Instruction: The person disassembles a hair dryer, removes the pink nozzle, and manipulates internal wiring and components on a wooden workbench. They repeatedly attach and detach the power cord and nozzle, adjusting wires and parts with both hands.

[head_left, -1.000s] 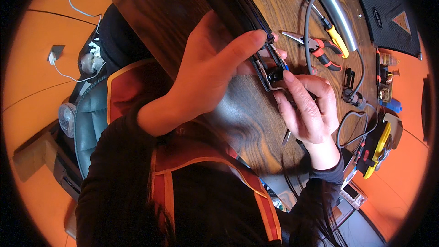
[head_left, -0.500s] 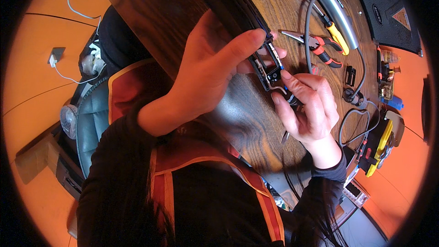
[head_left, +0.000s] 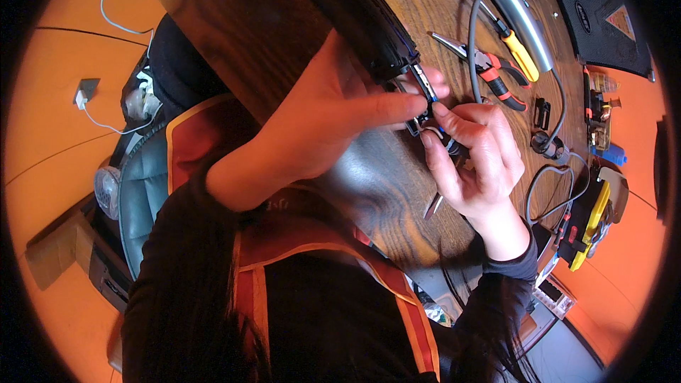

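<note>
A long black tube-like housing (head_left: 362,18) reaches in from the top edge. From its lower end juts a narrow black frame (head_left: 425,84) with a strip of bright metal and a bit of blue. My left hand (head_left: 305,128) is closed about this end from below, its thumb laid across the frame. At the frame's tip, my right hand (head_left: 486,156) pinches the end piece between thumb and forefinger; a small dark part with a pale wire shows there, partly hidden. Below the right thumb a flat metal tip (head_left: 433,206) sticks out, the rest of it covered.
Right of my hands lie red-and-black pliers (head_left: 507,85), a yellow-handled screwdriver (head_left: 521,57) and a silver tube (head_left: 523,25). A grey cable (head_left: 477,50) loops beside them. A small black part (head_left: 543,115) rests on the wooden table (head_left: 383,177). A dark case (head_left: 603,14) stands beyond.
My left thumb has slid down from the housing to the frame's tip, beside the right fingertips. More of the housing's rim shows. My right hand has hardly moved.
</note>
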Demonstrator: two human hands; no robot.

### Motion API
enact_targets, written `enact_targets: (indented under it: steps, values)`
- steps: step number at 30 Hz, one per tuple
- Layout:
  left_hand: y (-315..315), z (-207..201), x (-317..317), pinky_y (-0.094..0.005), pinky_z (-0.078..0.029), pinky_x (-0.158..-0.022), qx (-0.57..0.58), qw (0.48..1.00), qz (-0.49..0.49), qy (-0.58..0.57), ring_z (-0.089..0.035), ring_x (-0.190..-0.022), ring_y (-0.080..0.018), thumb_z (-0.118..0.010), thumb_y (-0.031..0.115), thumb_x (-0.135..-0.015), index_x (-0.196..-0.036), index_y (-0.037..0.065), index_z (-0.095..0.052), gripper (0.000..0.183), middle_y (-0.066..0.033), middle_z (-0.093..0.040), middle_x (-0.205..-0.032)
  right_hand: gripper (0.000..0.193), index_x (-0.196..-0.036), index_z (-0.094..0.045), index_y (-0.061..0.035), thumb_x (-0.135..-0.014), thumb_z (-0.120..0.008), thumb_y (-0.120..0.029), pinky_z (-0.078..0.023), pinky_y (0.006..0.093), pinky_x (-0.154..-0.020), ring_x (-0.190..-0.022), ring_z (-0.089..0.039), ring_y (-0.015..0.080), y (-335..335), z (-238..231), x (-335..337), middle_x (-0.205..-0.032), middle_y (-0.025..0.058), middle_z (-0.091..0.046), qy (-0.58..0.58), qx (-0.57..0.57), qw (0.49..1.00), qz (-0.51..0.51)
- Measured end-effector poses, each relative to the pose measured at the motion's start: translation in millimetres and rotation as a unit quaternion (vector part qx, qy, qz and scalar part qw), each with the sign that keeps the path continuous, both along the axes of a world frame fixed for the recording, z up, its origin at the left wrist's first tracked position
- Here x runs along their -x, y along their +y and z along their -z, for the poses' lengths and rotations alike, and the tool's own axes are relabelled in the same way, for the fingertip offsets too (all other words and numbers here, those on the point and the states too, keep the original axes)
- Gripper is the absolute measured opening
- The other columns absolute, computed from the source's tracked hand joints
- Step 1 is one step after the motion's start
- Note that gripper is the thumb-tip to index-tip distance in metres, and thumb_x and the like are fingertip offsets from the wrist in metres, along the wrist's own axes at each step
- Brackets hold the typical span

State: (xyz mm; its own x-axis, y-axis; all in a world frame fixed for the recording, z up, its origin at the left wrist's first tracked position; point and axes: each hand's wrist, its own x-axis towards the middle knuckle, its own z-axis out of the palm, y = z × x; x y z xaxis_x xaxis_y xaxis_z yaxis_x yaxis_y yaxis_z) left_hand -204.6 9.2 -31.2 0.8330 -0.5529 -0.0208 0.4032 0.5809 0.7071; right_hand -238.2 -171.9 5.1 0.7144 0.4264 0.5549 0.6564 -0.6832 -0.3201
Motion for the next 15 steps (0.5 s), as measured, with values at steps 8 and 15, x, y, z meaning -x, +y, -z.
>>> enact_targets:
  steps: [8, 15]
  values:
    - [-3.0, 4.4, 3.7, -0.0360, -0.049, -0.089, -0.028, 0.999, -0.027, -0.014, -0.059, -0.103, -0.0252, -0.055, -0.009, -0.080, -0.139, 0.010, -0.022, 0.070, -0.0172, -0.059, -0.109, 0.028, -0.092, -0.065, -0.0009, -0.066, -0.075, -0.005, -0.048, 0.0266, -0.051, -0.063, -0.060, 0.0169, -1.8, -3.8, -2.0, -0.080, 0.0075, -0.059, 0.011, -0.005, 1.000, -0.013]
    - [-5.6, 6.4, 4.0, -0.0375, -0.050, -0.088, -0.021, 0.996, -0.079, -0.035, -0.060, -0.103, -0.0290, -0.056, -0.007, -0.081, -0.133, 0.004, -0.027, 0.061, -0.0218, -0.059, -0.108, 0.032, -0.096, -0.064, -0.0001, -0.066, -0.075, -0.003, -0.047, 0.0259, -0.059, -0.071, -0.057, 0.0191, -1.3, -4.4, 0.9, -0.086, 0.0110, -0.059, -0.001, -0.026, 0.999, -0.023]
